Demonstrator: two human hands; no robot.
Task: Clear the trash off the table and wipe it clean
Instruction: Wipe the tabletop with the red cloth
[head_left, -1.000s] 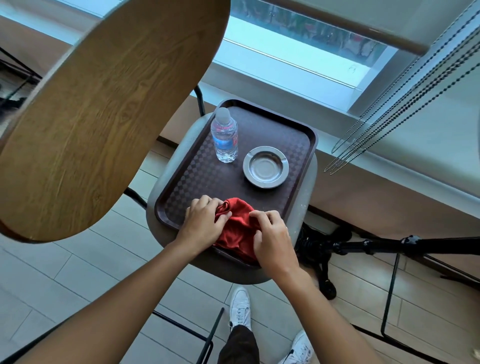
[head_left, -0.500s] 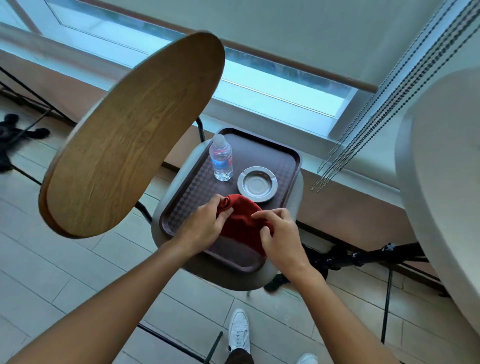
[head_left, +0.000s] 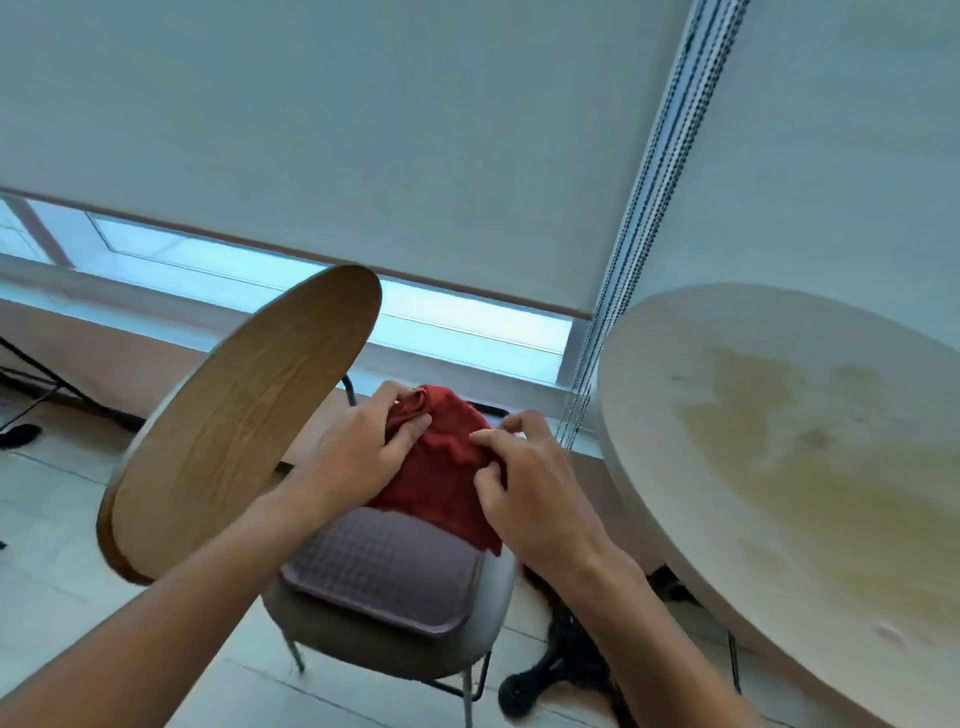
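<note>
A red cloth (head_left: 439, 473) hangs between both my hands, lifted above the brown tray (head_left: 384, 577). My left hand (head_left: 358, 452) grips its left top corner, thumb over the fabric. My right hand (head_left: 530, 493) pinches its right edge with curled fingers. The tray lies on a grey chair seat (head_left: 493, 597) below the cloth. On the right, a round white table (head_left: 779, 467) carries a wide yellowish stain across its top. The bottle and the metal ashtray are hidden behind my hands and the cloth.
A round wooden table top (head_left: 234, 426) stands at my left, close to my left forearm. Bead chains (head_left: 639, 234) of the roller blind hang between chair and white table. A black table base (head_left: 561, 670) sits on the tiled floor behind the chair.
My hands have lifted the red cloth up off the tray. My view has tilted up and to the right, bringing the stained white table into sight and hiding the bottle and ashtray.
</note>
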